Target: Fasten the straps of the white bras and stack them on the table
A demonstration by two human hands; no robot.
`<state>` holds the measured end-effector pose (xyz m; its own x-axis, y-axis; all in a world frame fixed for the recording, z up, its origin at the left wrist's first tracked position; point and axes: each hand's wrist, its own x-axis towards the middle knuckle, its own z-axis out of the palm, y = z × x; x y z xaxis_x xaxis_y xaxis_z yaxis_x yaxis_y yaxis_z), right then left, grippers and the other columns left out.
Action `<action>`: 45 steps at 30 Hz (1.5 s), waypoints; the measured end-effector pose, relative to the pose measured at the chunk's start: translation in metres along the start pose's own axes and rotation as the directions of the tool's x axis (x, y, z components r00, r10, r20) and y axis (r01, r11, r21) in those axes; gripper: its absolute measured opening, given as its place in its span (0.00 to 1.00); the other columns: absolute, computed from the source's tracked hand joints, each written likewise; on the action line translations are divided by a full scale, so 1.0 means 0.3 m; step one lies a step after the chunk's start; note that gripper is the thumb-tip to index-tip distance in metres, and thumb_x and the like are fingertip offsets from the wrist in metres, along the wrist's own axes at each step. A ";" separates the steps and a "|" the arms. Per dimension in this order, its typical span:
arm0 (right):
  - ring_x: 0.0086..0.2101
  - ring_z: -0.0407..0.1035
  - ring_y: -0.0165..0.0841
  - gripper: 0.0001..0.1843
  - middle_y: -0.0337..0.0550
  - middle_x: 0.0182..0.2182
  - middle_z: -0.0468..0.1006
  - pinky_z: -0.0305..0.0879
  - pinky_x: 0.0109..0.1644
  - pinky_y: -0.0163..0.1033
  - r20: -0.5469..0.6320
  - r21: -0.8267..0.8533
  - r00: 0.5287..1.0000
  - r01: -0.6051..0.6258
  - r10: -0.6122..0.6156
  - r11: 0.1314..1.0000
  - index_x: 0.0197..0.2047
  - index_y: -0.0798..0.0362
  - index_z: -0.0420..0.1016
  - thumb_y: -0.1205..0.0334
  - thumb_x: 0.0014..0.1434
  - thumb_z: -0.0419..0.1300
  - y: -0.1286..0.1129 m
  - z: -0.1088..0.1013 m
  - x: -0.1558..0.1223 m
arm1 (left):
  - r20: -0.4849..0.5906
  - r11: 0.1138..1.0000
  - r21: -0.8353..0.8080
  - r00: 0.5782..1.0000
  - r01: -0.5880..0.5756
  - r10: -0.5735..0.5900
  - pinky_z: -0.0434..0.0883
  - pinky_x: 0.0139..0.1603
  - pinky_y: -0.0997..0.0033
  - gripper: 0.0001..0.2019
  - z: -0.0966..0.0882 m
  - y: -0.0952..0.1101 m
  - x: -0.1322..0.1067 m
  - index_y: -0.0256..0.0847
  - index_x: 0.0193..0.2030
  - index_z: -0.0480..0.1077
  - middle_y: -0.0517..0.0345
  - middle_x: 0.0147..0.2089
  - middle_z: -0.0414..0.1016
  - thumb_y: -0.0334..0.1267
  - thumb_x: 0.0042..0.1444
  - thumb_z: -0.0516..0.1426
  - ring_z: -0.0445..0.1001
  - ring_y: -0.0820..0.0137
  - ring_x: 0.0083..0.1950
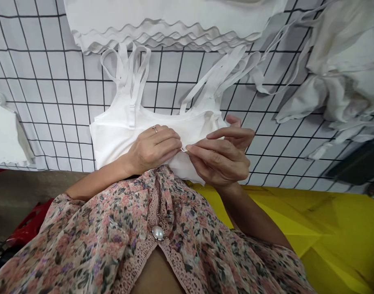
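A stack of white strappy camisole tops (113, 134) lies in front of me, straps pointing away. Over it, my right hand (223, 157) pinches a small white tag (183, 149) between thumb and fingertip, its other fingers loosely curled. My left hand (158, 147), with a ring on one finger, rests on the fabric. Its fingers are closed together and their tips meet the tag's other end. What lies under the left fingertips is hidden. The tag's print is too small to read.
Beyond the tops lies another white pile with wavy edges (162, 34). Crumpled white garments with loose straps (342, 73) are at the right, above a dark object (358, 159). A white piece (7, 132) lies left on the grid-patterned table cover (70, 90). Yellow material (336, 228) is below right.
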<state>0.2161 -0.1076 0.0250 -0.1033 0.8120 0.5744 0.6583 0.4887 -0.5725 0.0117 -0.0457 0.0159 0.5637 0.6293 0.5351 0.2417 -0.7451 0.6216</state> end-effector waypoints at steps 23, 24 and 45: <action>0.41 0.72 0.41 0.09 0.37 0.30 0.81 0.72 0.66 0.61 0.005 0.040 0.999 -0.034 0.034 0.999 0.48 0.36 0.85 0.62 0.68 0.69 0.004 0.002 0.000 | 0.039 0.999 -0.027 0.999 0.030 -0.029 0.75 0.40 0.69 0.08 -0.012 0.002 -0.003 0.42 0.44 0.72 0.58 0.39 0.84 0.33 0.78 0.56 0.81 0.72 0.39; 0.41 0.72 0.40 0.11 0.36 0.30 0.81 0.72 0.67 0.60 0.009 0.040 0.999 -0.038 0.038 0.998 0.49 0.34 0.85 0.62 0.68 0.69 0.004 0.001 -0.002 | 0.047 0.999 -0.021 0.998 0.033 -0.032 0.75 0.40 0.69 0.08 -0.012 0.002 -0.004 0.42 0.44 0.72 0.57 0.39 0.84 0.33 0.78 0.56 0.81 0.71 0.39; 0.42 0.78 0.32 0.21 0.31 0.42 0.86 0.68 0.77 0.60 0.018 -0.001 0.993 0.117 -0.117 0.993 0.56 0.30 0.84 0.68 0.69 0.68 -0.084 -0.020 -0.053 | 0.650 0.292 -0.480 0.559 0.827 -0.515 0.76 0.28 0.75 0.19 -0.189 0.125 0.057 0.38 0.41 0.82 0.55 0.32 0.84 0.55 0.71 0.65 0.79 0.76 0.26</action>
<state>0.2054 -0.1347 0.0339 -0.1932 0.7551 0.6265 0.6429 0.5798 -0.5006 -0.0144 -0.0504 0.0810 0.7043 0.5913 -0.3928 0.1578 0.4091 0.8987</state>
